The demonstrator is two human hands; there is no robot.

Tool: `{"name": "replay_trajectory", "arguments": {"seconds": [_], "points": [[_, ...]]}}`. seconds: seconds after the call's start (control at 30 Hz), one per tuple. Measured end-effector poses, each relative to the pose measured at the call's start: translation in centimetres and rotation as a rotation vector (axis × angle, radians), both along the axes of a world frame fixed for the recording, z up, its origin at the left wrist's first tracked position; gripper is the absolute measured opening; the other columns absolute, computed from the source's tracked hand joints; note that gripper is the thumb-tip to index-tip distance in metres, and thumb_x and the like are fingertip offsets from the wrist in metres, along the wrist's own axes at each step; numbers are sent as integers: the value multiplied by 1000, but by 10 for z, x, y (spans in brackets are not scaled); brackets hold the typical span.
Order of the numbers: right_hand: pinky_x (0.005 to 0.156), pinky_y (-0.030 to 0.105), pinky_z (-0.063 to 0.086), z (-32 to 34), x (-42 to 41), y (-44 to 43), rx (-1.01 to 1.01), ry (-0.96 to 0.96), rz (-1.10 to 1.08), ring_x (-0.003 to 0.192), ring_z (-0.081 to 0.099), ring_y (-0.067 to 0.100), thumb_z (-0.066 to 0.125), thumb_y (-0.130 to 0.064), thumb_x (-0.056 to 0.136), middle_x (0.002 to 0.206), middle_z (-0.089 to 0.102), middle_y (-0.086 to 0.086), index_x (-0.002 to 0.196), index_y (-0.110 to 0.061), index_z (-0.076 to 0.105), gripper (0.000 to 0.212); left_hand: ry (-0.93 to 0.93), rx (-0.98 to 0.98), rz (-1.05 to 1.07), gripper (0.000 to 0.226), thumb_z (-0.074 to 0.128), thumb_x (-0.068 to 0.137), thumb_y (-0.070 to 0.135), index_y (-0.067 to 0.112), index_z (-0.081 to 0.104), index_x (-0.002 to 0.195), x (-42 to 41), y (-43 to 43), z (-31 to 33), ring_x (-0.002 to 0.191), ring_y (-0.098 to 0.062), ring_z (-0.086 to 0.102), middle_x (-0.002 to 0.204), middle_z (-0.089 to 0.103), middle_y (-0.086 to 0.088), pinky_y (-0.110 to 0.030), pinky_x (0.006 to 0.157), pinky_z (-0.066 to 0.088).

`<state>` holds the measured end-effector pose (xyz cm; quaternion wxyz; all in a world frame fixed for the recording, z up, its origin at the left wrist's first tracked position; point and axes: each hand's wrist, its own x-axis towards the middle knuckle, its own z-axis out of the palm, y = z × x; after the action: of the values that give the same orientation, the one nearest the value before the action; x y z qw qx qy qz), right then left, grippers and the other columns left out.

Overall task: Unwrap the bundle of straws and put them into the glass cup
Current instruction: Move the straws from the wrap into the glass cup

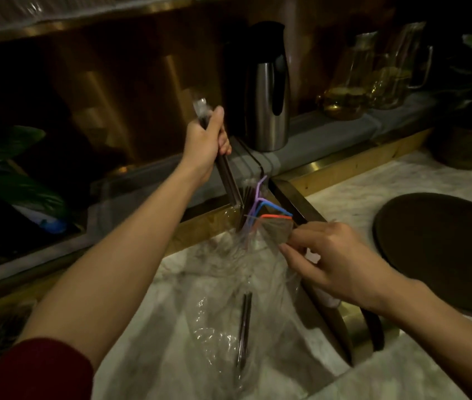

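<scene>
Dark straws (230, 180) gripped in left hand (204, 142), raised over the bench (353, 197). Right hand (336, 264) fingers (301, 236) pinched on wrap (229, 284). Three coloured straws (275, 210) seen: purple, blue, orange. Cup obscured by wrap; position not clear. Two pitchers (373, 73) behind.

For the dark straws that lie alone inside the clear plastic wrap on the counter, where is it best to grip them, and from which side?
Probably at the far end of the dark straws, reaching from the wrap's far side, where the right hand works at what seems its open end. They lie lengthwise, pointing away from the person, with plastic over their middle.
</scene>
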<state>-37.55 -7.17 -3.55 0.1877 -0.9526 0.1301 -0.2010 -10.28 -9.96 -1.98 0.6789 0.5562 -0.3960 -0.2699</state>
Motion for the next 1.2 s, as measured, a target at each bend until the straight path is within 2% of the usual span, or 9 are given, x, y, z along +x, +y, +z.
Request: {"name": "replay_trajectory", "arguments": {"seconds": [0.17, 0.3, 0.5, 0.7, 0.83, 0.9, 1.0, 1.1, 1.2], "points": [[54, 30, 49, -2, -6, 0, 21, -4, -51, 59, 54, 8, 36, -39, 92, 65, 59, -3, 71, -15, 63, 41, 48, 112, 158, 32, 46, 99, 25, 17, 47, 68, -2, -16, -51, 41, -8, 39, 41, 41, 10, -26, 50, 38], [54, 36, 49, -5, -9, -2, 19, -2, -73, 59, 58, 11, 37, -39, 92, 65, 61, -1, 71, -15, 65, 43, -1, 173, 183, 33, 44, 100, 25, 18, 46, 67, 1, -23, -85, 43, -5, 39, 51, 40, 4, -20, 48, 39], [54, 34, 47, -7, -5, -2, 12, -39, -69, 56, 56, 12, 42, -34, 92, 61, 61, -1, 67, -13, 64, 39, -22, 322, 244, 26, 46, 98, 32, 22, 52, 75, 8, -28, -133, 51, -6, 50, 57, 49, 5, -26, 64, 44], [53, 36, 48, -6, -2, -1, 23, -21, -65, 58, 58, 12, 39, -36, 92, 64, 62, -1, 71, -14, 65, 41, -113, 420, 242, 16, 52, 95, 30, 18, 57, 86, 14, -29, -169, 50, 4, 58, 56, 61, 5, -27, 69, 45], [53, 35, 48, -4, 1, 0, 24, -46, -49, 57, 56, 13, 40, -35, 92, 63, 61, 0, 70, -12, 64, 40, -242, 494, 113, 16, 65, 87, 24, 27, 53, 76, 17, -26, -176, 70, -13, 66, 70, 65, 2, -32, 74, 50], [55, 33, 46, -4, 3, 0, 18, -59, -43, 56, 54, 11, 41, -34, 91, 61, 59, -1, 68, -12, 63, 39, -291, 548, 58, 16, 71, 82, 27, 27, 56, 88, 21, -22, -174, 88, -16, 65, 89, 66, 1, -33, 85, 51], [56, 33, 48, -2, 8, 1, 15, -41, -35, 57, 54, 10, 39, -36, 91, 62, 58, -3, 69, -13, 62, 39, -400, 639, -84, 49, 75, 78, 30, 18, 54, 122, 25, -16, -163, 109, -18, 61, 118, 65, -4, -36, 100, 47], [56, 34, 48, 0, 11, 2, 42, -23, -20, 59, 55, 9, 39, -37, 91, 65, 60, -3, 73, -13, 63, 39, -555, 717, -160, 65, 74, 79, 34, 15, 46, 135, 27, -7, -146, 110, -20, 59, 122, 62, -7, -35, 98, 47], [57, 38, 49, 0, 17, 4, 46, -23, -16, 60, 57, 11, 39, -38, 89, 68, 62, -3, 76, -13, 65, 38, -700, 769, -151, 60, 70, 84, 34, 13, 45, 135, 29, 7, -128, 104, -21, 58, 119, 58, -9, -28, 87, 46]]}}
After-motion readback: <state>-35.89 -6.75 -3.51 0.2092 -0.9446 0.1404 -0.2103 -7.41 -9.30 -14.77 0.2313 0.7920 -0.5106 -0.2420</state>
